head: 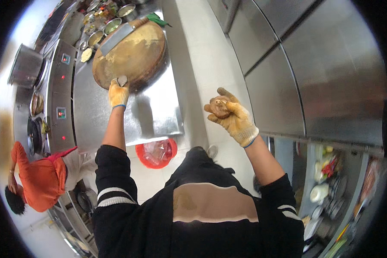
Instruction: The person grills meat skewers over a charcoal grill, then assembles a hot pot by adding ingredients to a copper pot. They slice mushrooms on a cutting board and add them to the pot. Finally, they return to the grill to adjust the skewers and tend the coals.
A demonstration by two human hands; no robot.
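My left hand (118,93), in a yellow-stained knit work glove, grips a small grey round-ended object (122,80) at the near edge of a thick round wooden chopping block (132,59); the rest of that object is hidden by the fingers. A cleaver (117,39) with a wooden handle lies across the block's far left side. Off to the right of the steel table (93,119), above the floor, my gloved right hand (233,117) is turned palm up. Its curled fingers hold a brown, lumpy rounded item (220,108), whose kind I cannot tell.
Several metal bowls of chopped ingredients (113,25) stand behind the block, near a green cloth (158,20). A red bin (156,153) with a clear liner sits below the table's front edge. At left, a person in orange (43,180) is beside the stove (59,96). Steel cabinet doors (274,87) line the right.
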